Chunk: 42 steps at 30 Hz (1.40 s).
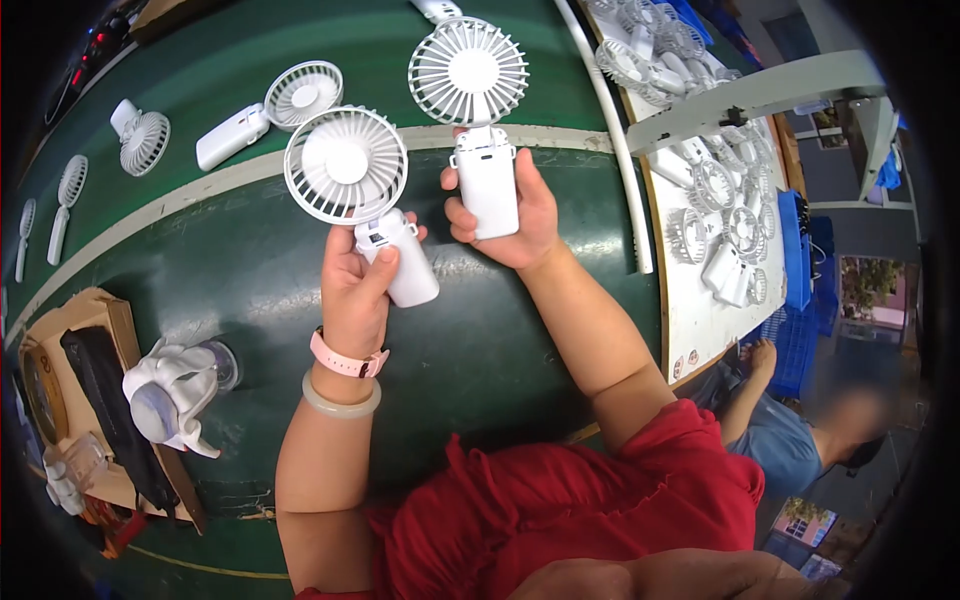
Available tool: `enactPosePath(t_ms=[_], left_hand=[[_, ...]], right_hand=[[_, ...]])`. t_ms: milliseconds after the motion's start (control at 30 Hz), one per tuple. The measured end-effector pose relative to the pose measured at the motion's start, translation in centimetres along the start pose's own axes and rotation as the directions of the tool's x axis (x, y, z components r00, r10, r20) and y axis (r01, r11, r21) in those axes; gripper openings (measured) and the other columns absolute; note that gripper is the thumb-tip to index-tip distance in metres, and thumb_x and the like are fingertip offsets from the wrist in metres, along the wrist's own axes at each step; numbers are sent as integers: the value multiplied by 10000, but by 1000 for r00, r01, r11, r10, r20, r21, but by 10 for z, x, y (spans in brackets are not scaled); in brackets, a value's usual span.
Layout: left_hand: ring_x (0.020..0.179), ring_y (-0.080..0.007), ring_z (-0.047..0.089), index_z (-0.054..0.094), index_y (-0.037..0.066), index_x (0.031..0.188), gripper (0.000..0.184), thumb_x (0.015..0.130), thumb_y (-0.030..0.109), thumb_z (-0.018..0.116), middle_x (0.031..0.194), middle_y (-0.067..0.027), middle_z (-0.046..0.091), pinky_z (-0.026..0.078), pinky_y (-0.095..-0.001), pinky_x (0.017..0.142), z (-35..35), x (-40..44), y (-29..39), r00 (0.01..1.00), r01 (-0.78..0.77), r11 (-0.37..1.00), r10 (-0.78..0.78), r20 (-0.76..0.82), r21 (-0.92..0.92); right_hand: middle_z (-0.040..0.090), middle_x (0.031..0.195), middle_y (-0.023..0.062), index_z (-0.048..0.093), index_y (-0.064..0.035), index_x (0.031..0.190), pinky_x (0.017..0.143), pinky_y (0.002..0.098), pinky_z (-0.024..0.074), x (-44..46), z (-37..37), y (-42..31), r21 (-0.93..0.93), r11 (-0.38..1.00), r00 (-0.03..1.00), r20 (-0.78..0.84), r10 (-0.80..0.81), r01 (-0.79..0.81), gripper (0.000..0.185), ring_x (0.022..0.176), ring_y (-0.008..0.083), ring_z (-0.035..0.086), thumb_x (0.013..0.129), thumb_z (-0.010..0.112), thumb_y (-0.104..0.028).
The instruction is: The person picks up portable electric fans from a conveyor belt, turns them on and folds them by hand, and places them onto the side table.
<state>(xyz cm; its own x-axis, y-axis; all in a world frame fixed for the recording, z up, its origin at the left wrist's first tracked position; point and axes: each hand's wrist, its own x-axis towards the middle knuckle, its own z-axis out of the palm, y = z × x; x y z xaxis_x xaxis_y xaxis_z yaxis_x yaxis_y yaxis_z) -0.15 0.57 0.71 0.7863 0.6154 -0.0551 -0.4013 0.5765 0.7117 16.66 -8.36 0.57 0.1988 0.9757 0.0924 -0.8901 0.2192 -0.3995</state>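
Observation:
My left hand (362, 265) is closed around the white handle of a handheld fan (347, 162), thumb pressed near the top of the handle. The fan's round grille tilts up and to the left. In my right hand (525, 220) is a second white handheld fan (470, 72), its handle lying against the palm with the fingers curled round it. A small dark slot shows near the top of that handle. Both fans are held over the green work surface (480, 340), side by side and apart. Their blades sit inside the grilles.
More white fans (232, 135) lie along the green belt (200, 80) beyond a pale strip. At right, a white table (690, 325) carries many fans. A cardboard box (110, 310) and a cloth-draped jar (175, 395) stand at left. Another person (775, 440) sits at right.

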Motion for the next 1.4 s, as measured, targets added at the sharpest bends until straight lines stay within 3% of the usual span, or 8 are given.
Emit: enactPosePath(t_ms=[67,267,400,567,600,667,1167,1400], left_hand=[[995,-263,568,349,18,1253,462,841,45,557,1111,-164,549,447,-374,869,-2,1,0,1000,-4,1000,4,-5,9],[1016,-268,558,344,29,1268,480,841,50,561,1118,-159,545,436,-377,885,-1,3,-1,1000,-16,1000,16,16,20],[1019,-265,557,340,31,1270,478,845,53,558,1148,-159,531,438,-379,890,1,2,1,1000,9,1000,-8,-15,12],[1008,-268,565,319,49,1279,477,859,72,545,1167,-165,516,473,-380,852,2,1,0,1000,29,1000,-29,-8,-5],[994,-270,572,313,59,1281,475,865,87,540,1164,-166,515,489,-382,827,0,1,0,999,49,998,-49,-6,-36],[948,-269,591,320,76,1268,439,883,129,523,1141,-166,521,528,-386,756,1,2,0,997,71,995,-73,-27,-76],[897,-249,598,331,112,1229,357,907,169,472,1112,-153,521,542,-423,720,5,-2,5,994,28,999,-33,-108,-47],[843,-228,585,375,96,1129,396,811,50,605,983,-109,532,554,-326,569,-4,-2,1,997,76,996,-76,2,-54]], right_hand=[[491,1081,113,278,-163,1347,605,306,383,-1,0,-2,-135,990,999,-25,29,-32,628,721,198,476,871,382,-560],[491,1086,114,279,-166,1348,609,305,380,-1,-2,-3,-133,990,999,-11,38,-39,631,721,197,476,871,368,-570],[529,1088,158,371,-102,1271,611,370,427,0,-3,-1,22,1000,1000,-8,20,-20,594,709,263,513,890,308,-554],[539,1052,124,383,-58,1241,725,374,499,-1,-5,3,-61,997,995,-81,-55,50,490,814,244,566,872,526,-347],[509,1035,101,304,-51,1309,760,353,482,-2,-3,2,-230,973,994,-93,-55,32,603,800,198,528,841,594,-297],[529,1012,86,342,-20,1273,772,341,493,-4,2,5,-272,960,982,-190,15,-68,562,872,198,554,831,614,-235],[585,1044,142,419,-25,1180,771,327,510,0,10,11,-502,865,948,-285,-144,-20,394,877,198,612,829,578,-106],[600,1014,139,450,-19,1147,763,323,506,1,8,9,-516,854,946,-305,-107,-70,387,858,208,624,800,608,-87]])
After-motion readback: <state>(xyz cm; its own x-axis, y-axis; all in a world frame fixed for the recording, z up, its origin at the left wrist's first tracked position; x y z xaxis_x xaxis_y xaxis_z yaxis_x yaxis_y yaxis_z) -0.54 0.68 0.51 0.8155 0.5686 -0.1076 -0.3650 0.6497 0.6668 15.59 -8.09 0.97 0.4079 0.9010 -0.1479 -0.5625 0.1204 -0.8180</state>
